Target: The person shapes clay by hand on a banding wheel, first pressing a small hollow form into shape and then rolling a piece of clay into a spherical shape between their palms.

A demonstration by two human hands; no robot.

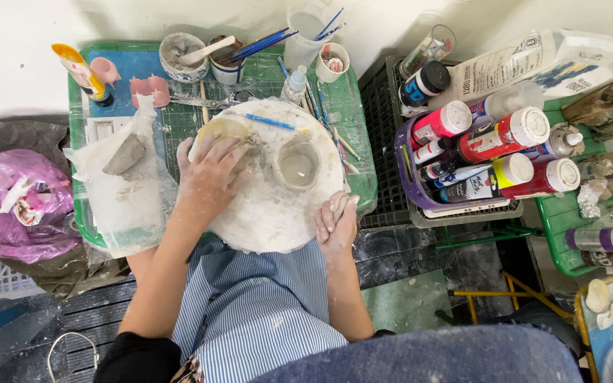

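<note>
A person seated at a small green work table point(360, 191) presses the left hand point(211, 174) flat onto a pale disc of clay point(223, 129) at the centre of the frame, fingers spread and palm down, clamped on nothing. The disc lies on the upper left part of a round white board point(264, 213), which is smeared with dried slip. Just right of the hand, near the board's middle, stands a small grey clay cup point(297, 163), upright and open-mouthed, close to the hand but apart from it.

The right hand point(336, 221) rests at the board's lower right edge, fingers curled around a small lump of clay point(339, 206); how tightly it grips cannot be told. A thin blue tool point(269, 122) lies across the board's upper rim.

Judged from this view, even downward pressure through the whole palm would keep the disc uniform in thickness, and the wrist is best kept clear of the soft cup wall beside it. The right hand steadying the board's edge looks useful against sliding.

At the left of the frame a wedge of grey clay point(123, 154) sits on a clear plastic bag point(118, 202). In the upper centre are pots of brushes point(264, 42) and a slip bowl point(182, 57); at the right, a purple basket point(409, 186) holds paint bottles point(505, 135).
</note>
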